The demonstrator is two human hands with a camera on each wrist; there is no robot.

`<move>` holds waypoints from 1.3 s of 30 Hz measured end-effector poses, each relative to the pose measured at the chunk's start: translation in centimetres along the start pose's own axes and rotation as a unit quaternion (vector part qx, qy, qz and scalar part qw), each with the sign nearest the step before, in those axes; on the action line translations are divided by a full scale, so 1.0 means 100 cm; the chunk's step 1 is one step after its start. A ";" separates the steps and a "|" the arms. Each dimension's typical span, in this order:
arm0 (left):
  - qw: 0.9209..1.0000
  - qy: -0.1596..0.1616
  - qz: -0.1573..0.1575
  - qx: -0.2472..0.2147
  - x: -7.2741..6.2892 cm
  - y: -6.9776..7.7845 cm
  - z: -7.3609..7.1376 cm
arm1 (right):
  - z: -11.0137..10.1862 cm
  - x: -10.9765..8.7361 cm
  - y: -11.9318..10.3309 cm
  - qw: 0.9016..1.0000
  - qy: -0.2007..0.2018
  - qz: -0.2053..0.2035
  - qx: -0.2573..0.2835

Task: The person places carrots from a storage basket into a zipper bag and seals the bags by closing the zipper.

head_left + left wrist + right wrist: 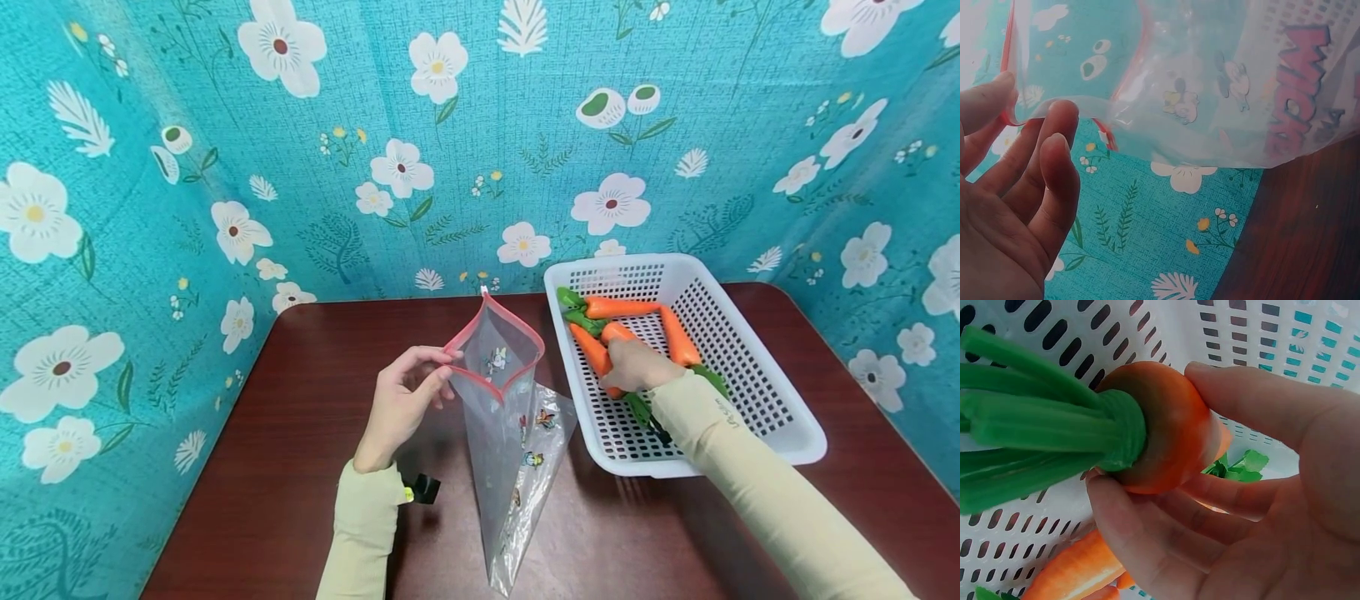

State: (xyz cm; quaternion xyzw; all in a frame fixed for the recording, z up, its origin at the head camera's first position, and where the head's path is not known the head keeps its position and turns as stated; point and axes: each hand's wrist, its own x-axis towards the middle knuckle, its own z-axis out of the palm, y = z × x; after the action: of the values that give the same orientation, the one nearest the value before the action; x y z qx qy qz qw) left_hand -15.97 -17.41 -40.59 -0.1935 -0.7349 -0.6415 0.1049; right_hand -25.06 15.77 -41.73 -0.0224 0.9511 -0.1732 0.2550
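My left hand (397, 404) pinches the red zip rim of a clear plastic zip bag (491, 442) between thumb and fingers. The bag's mouth gapes upward, and its printed body hangs down to the table. In the left wrist view, cartoon figures and lettering show on the bag (1204, 94). Inside the white basket, my right hand (637, 365) grips an orange carrot (1166, 425) near its green-stemmed end. That carrot's green stems (1041, 425) point away from the palm. Other carrots (678, 337) lie around the hand in the basket, partly hidden by it.
The perforated white basket (806, 437) stands at the right on a dark reddish-brown table (315, 417). Behind and on both sides hangs a turquoise floral cloth (480, 117). Close to the bag's right side is the basket's left wall.
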 end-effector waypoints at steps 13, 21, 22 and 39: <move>1.000 0.002 0.000 0.003 -0.001 0.023 0.004 | -0.017 -0.011 0.005 0.998 0.002 -0.063 0.007; 1.000 0.016 0.012 0.001 0.001 0.001 0.003 | -0.023 -0.013 0.008 0.993 0.032 -0.111 0.030; 1.000 0.018 0.016 -0.001 0.001 0.000 0.003 | -0.025 -0.013 0.008 0.993 0.035 -0.112 0.028; 0.997 0.058 0.045 0.005 0.001 0.011 0.017 | -0.041 -0.034 0.003 0.974 0.094 -0.151 0.140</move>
State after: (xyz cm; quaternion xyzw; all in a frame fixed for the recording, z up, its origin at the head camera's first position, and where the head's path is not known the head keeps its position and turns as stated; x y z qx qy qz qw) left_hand -15.43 -15.60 -39.85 -0.1887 -0.7214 -0.6424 0.1768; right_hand -24.11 17.74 -36.91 -0.1136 0.9228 -0.3423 0.1357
